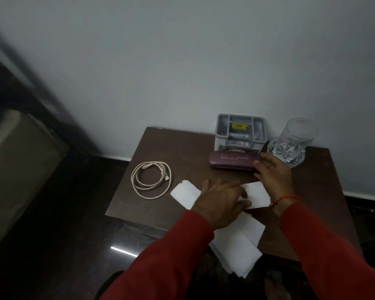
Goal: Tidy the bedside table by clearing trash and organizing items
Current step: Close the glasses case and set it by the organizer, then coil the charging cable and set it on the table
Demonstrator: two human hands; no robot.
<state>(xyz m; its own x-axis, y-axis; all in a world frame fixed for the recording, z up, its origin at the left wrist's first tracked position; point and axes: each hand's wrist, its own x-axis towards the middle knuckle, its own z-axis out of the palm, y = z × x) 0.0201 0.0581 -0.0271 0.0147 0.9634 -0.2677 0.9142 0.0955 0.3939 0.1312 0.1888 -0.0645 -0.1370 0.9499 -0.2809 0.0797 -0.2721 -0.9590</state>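
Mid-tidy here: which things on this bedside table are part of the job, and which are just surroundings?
Job items:
white tissues
coiled white cable
purple case
grey organizer
glass tumbler
left hand and right hand, both open over the tissues

Surroundings:
bedside table
wall
dark floor

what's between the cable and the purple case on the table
Bare tabletop in the head view. Nothing lies between the cable and the purple case; the tissues sit nearer the camera.

Left hand [220, 201] and right hand [273, 172] lie flat, fingers spread.
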